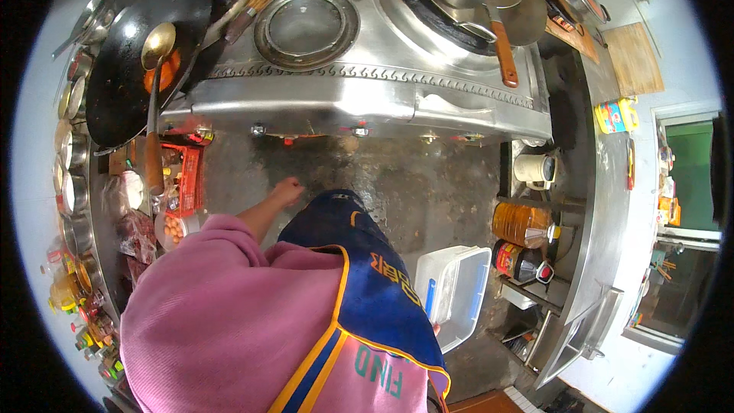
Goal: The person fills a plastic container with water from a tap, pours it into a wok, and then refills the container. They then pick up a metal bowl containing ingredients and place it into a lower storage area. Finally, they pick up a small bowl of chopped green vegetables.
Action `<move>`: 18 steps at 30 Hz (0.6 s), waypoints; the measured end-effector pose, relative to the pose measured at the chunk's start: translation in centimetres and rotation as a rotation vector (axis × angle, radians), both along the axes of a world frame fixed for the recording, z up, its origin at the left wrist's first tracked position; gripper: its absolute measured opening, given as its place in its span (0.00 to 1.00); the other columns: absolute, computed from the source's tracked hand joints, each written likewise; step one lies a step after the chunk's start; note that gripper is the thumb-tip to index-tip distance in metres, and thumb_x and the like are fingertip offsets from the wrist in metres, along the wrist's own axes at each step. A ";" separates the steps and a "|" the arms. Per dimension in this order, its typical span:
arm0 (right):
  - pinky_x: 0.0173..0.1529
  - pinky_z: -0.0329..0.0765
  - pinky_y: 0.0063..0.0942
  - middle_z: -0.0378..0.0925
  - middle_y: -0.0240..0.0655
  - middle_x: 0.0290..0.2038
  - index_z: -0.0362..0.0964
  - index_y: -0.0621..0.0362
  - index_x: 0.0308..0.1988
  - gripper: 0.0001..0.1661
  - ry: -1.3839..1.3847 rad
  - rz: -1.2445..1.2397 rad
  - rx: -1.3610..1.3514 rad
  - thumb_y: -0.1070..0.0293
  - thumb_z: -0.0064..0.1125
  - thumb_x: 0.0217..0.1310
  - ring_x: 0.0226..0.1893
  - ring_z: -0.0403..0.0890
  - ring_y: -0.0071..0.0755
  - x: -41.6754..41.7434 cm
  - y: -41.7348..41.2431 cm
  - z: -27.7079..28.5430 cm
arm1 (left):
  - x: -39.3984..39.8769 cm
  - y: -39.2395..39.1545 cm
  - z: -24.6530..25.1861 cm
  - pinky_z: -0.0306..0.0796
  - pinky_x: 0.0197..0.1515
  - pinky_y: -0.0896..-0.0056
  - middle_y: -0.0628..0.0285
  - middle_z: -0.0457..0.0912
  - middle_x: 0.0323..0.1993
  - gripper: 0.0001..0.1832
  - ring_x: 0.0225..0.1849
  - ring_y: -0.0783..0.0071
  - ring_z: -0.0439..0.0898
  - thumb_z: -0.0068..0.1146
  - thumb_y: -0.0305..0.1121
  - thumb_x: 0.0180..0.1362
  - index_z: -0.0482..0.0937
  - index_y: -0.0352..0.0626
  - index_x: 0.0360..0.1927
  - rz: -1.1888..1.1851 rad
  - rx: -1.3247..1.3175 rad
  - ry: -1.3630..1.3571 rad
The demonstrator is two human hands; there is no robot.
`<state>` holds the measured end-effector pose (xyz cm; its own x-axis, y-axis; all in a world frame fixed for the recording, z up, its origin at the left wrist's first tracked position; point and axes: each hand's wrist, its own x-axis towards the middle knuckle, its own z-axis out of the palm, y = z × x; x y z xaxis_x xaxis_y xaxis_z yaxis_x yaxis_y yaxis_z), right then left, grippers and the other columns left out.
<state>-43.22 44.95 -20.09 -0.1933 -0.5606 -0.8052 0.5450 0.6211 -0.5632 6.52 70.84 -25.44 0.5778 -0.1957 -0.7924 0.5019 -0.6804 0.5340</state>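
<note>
My left hand [288, 190] hangs over the floor in front of the stove, its fingers curled in and nothing visible in them. Only a bit of my right hand [437, 328] shows past the navy apron [367, 241], at the side wall of a clear plastic storage bin [483, 281]. That bin has blue handles and is carried tilted at my right side; its inside looks empty. Ahead stands a stainless steel stove [355, 94]. On its left a black wok [123, 86] is propped, with a ladle [158, 49] lying across it.
A red plastic crate [192, 180] and a tub of eggs [172, 230] are at the left. At the right, a steel counter [599, 183] has an oil jug [522, 223] and a dark sauce jug [519, 261] on its lower shelf. A cabinet door [579, 335] juts out.
</note>
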 end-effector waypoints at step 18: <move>0.32 0.76 0.30 0.69 0.43 0.28 0.60 0.69 0.36 0.29 -0.138 0.165 0.107 0.58 0.55 0.37 0.27 0.72 0.39 1.9 -1.3 1.0 | -0.5 1.6 3.4 0.68 0.22 0.68 0.58 0.76 0.22 0.16 0.21 0.68 0.75 0.50 0.41 0.46 0.73 0.42 0.35 -0.083 0.122 -0.116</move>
<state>-41.36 43.61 -19.13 0.0096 -0.4857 -0.8741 0.4984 0.7602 -0.4169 6.00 72.47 -22.01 0.6526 -0.1530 -0.7421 0.3810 -0.7803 0.4960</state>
